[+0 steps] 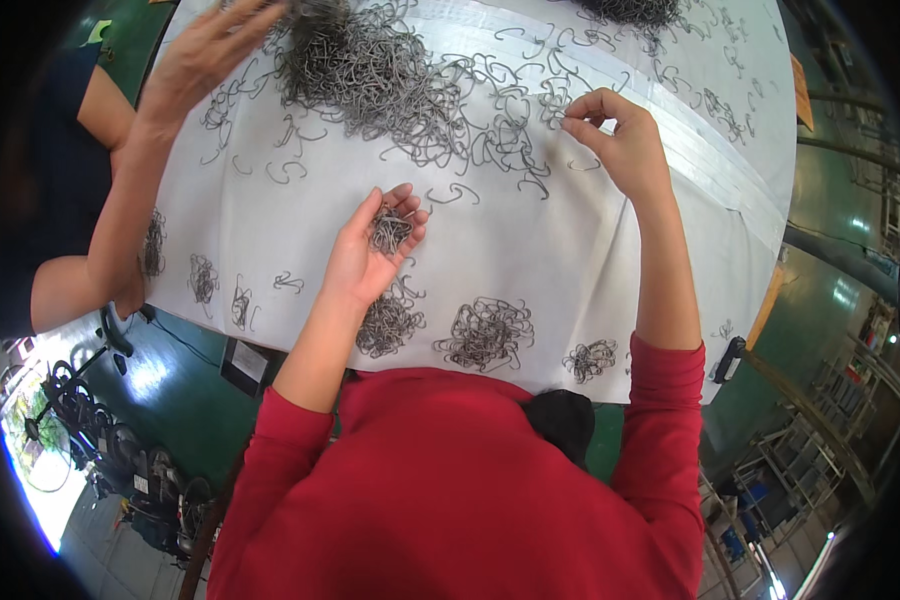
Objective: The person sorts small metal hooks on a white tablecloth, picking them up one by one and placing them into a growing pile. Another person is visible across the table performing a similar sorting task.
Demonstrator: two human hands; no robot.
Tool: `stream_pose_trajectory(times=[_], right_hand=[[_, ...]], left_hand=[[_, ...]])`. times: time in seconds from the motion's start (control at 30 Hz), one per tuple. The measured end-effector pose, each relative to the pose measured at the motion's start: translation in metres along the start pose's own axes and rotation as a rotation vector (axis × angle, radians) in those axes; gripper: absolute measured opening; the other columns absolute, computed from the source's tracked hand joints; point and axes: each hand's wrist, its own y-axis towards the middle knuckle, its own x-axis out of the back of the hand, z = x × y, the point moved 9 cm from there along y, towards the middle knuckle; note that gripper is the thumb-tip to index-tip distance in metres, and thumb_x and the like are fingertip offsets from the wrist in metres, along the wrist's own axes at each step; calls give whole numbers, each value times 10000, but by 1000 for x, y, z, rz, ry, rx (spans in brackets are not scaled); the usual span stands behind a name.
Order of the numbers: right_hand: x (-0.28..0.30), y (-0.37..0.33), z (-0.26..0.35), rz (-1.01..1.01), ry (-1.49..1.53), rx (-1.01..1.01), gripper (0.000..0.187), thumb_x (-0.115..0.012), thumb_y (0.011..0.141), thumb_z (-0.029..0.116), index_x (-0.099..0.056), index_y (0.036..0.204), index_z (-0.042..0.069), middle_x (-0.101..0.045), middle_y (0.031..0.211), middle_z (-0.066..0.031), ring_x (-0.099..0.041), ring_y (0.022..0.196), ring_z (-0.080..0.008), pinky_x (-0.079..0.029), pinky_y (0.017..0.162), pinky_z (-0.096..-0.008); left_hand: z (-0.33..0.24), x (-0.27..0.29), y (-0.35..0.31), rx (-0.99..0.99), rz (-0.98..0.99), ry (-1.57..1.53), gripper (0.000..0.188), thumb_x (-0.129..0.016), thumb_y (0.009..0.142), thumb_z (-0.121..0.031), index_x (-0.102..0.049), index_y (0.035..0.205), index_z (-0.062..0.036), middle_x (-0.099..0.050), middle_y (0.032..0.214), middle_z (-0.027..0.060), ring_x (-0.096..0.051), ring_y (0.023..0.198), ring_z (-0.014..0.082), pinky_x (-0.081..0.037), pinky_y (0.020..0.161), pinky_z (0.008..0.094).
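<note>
Cupped palm up over the white-covered table (530, 240), my left hand (362, 262) holds a bunch of grey wire hooks (390, 231), its fingers curled around them. Farther off to the right, my right hand (625, 140) has thumb and forefinger pinched together at the edge of the scattered wire hooks (505, 130). A hook appears to be at those fingertips, though the contact is small and hard to make out. The big heap of hooks (370, 80) lies beyond my left hand. Just below my left wrist sits a smaller pile of hooks (388, 325).
Along the near edge lie another pile (485, 333) and a small cluster (590, 360) of hooks. At the left, a co-worker's hand (195, 65) reaches to the big heap. A second dark heap (635, 10) lies at the far side. A black object (730, 360) is at the table's right edge.
</note>
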Motion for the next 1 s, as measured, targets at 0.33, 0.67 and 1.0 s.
stream_pose_trajectory(times=[0.33,0.67,1.0], right_hand=[[-7,-30,-11,-129,475,-176,199,-700,780,183,-691,912,34,-668,854,-39,-584,799,-103,-435,728,-234],[-38,-69,-57,-176,934,-446,295,-631,857,189,-595,1111,44,-656,927,-39,-587,769,-111,-437,634,-206],[-88,-174,-12,470,205,-282,213,-638,822,175,-679,995,56,-605,905,-46,-526,704,-120,-437,665,-255]], left_hand=[[-1,-2,0,-64,43,86,383,-406,966,-289,-528,1153,22,-568,1011,96,-574,965,212,-500,833,309],[0,-4,-1,-90,116,70,378,-393,967,-265,-519,1158,36,-566,1039,119,-572,977,230,-497,849,320],[-4,-2,-1,-110,121,61,370,-397,967,-247,-493,1180,41,-564,1054,131,-569,997,251,-507,867,331]])
